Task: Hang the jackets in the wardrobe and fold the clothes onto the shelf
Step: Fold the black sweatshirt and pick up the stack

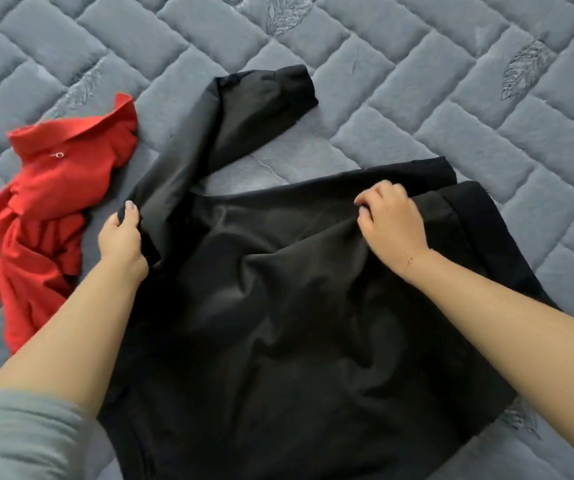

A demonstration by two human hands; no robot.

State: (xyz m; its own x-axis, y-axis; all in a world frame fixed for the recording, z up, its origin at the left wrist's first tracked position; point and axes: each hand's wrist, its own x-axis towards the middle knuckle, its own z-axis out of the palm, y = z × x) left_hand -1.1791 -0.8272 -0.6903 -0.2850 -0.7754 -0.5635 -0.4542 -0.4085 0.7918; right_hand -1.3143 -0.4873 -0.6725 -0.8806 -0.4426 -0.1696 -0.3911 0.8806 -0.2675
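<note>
A black shirt [278, 306] lies spread over the grey quilted bed, wrinkled in the middle. One short sleeve [264, 102] stretches up toward the far side. My left hand [122, 237] grips the shirt's left edge near that sleeve, thumb on top. My right hand [391, 220] pinches the fabric at the shirt's right side, beside a folded-over hem [479, 202]. A crumpled red polo shirt [43, 209] lies to the left of the black one, its collar toward the far side.
The grey quilted bedcover [451, 98], stitched in a brick pattern with leaf motifs, fills the whole view. A grey sleeve [19, 438] shows on my left arm at the lower left corner. No wardrobe or shelf is in view.
</note>
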